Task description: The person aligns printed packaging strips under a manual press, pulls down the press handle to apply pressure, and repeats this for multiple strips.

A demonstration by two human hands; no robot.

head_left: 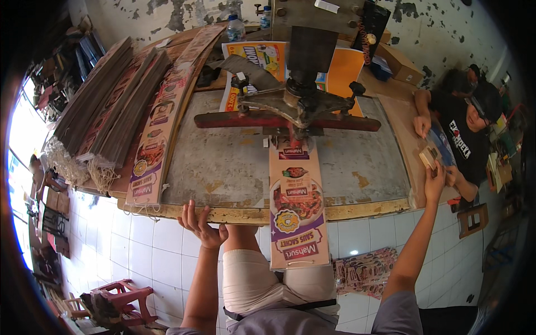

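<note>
One long banner (296, 206) points toward the person; left hand (200, 226) open, right hand (434, 181) pinching card (429, 156).

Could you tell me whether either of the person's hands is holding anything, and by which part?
The right hand pinches a small tan block by its lower end. The left hand holds nothing; it rests open at the table's front edge.

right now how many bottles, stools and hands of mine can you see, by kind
plastic bottles with blue caps: 2
red plastic stools: 1
own hands: 2, left hand at the table edge, right hand reaching to a small brown block
total: 5
</note>
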